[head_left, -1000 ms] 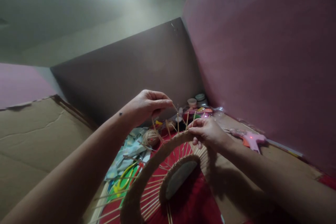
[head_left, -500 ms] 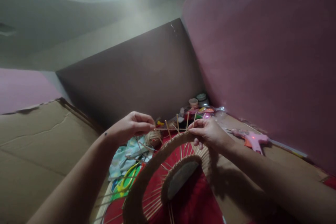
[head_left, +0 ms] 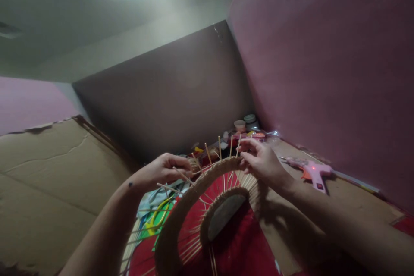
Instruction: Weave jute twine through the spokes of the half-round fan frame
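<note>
A half-round frame woven of brown twine (head_left: 171,224), with thin wooden sticks fanning out from a smaller inner arch (head_left: 204,228), stands in front of me. Stick ends poke up past its outer band. My left hand (head_left: 174,168) is closed in a pinch on a strand of twine (head_left: 196,174) beside the band's upper left. At the top right of the band, my right hand (head_left: 257,159) has its fingers curled about the edge and the last upright stick (head_left: 239,144), index finger and thumb a little apart. Its lower fingertips are partly hidden.
A pink glue gun (head_left: 312,170) with a red light lies to the right on cardboard. Yellow-handled pliers (head_left: 157,217) and a pale patterned cloth (head_left: 147,202) lie at left. Jars (head_left: 250,121) stand in the back corner. A large cardboard sheet (head_left: 42,189) rises on the left.
My left hand has moved down toward the band, and the strand once stretched straight between the hands now lies lower by the sticks. The right hand's fingers have loosened and shifted slightly.
</note>
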`<state>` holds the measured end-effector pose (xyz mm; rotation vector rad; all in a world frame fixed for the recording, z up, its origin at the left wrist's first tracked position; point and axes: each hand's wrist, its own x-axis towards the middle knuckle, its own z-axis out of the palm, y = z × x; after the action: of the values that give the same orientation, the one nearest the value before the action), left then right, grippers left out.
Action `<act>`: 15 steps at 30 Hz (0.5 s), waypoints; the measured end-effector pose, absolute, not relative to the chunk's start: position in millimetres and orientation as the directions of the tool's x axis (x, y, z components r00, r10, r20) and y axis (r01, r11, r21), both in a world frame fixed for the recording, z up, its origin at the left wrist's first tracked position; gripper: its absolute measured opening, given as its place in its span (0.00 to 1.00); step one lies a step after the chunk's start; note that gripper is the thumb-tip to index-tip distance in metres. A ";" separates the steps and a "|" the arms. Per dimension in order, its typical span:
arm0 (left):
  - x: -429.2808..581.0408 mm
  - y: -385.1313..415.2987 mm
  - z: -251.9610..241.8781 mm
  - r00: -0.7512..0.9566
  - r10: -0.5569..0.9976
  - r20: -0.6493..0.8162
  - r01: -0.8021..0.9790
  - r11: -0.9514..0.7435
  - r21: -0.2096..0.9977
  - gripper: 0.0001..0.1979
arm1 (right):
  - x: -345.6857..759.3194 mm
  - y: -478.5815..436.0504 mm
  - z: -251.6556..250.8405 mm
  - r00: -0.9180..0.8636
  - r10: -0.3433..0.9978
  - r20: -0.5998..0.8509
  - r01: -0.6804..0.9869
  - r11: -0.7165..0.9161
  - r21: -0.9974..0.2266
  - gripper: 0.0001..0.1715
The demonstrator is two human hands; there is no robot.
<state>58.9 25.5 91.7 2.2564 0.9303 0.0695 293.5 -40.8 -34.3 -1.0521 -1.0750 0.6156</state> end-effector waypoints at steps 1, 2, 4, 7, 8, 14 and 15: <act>59.4 23.9 92.3 0.748 0.634 -0.198 0.599 -0.515 0.613 0.07 | 291.6 -45.1 -35.4 0.451 0.717 0.532 0.237 0.478 -0.846 0.13; 59.9 22.4 93.0 0.750 0.632 -0.196 0.597 -0.518 0.612 0.07 | 288.8 -49.9 -35.8 0.461 0.584 0.669 0.404 0.533 -0.744 0.12; 60.2 20.6 94.4 0.748 0.634 -0.195 0.596 -0.514 0.617 0.06 | 281.0 -59.3 -34.2 0.301 0.418 0.857 0.601 0.614 -0.511 0.12; 59.2 20.1 95.4 0.751 0.630 -0.199 0.589 -0.503 0.633 0.07 | 267.2 -65.2 -26.1 0.066 0.385 0.921 0.606 0.717 -0.343 0.18; 58.5 20.2 95.5 0.753 0.626 -0.202 0.587 -0.500 0.636 0.07 | 263.2 -64.2 -22.6 0.035 0.400 0.916 0.589 0.732 -0.342 0.20; 53.7 19.1 102.1 0.752 0.625 -0.210 0.598 -0.513 0.616 0.10 | 252.1 -47.9 -12.7 -0.013 0.598 0.801 0.517 0.690 -0.507 0.12; 53.7 18.8 105.1 0.748 0.631 -0.205 0.603 -0.515 0.609 0.10 | 251.6 -46.7 -13.2 -0.004 0.614 0.789 0.502 0.684 -0.530 0.10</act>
<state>53.7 18.8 105.1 2.2632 0.9220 0.0550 251.6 -46.7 -13.2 -0.9210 -1.6484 0.1123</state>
